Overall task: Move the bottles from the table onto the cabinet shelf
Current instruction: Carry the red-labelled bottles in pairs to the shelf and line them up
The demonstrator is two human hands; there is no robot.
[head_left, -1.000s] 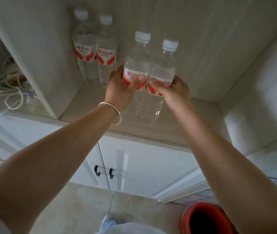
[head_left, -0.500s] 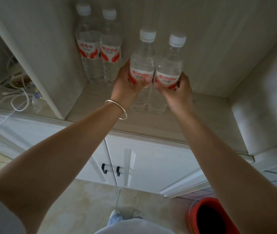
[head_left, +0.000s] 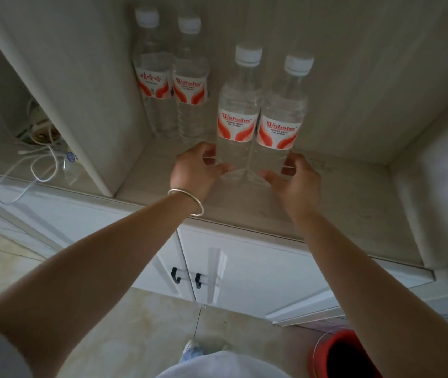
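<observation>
Two clear water bottles with white caps and red-and-white labels stand side by side on the cabinet shelf (head_left: 340, 197): the left one (head_left: 237, 115) and the right one (head_left: 281, 124). My left hand (head_left: 198, 170) curls loosely around the base of the left bottle, fingers apart. Around the base of the right bottle, my right hand (head_left: 295, 181) is spread the same way. Two more bottles of the same kind stand upright in the shelf's back left corner, one (head_left: 152, 77) next to the other (head_left: 190, 83).
A vertical divider panel (head_left: 62, 105) bounds the shelf on the left; beyond it lie white cables (head_left: 34, 165). Below the shelf are white cabinet doors with black handles (head_left: 187, 279). A red bucket (head_left: 345, 356) stands on the floor at lower right.
The two bottles came to rest on the shelf. Both hands slid down from the labels to the bases and loosened their fingers.
</observation>
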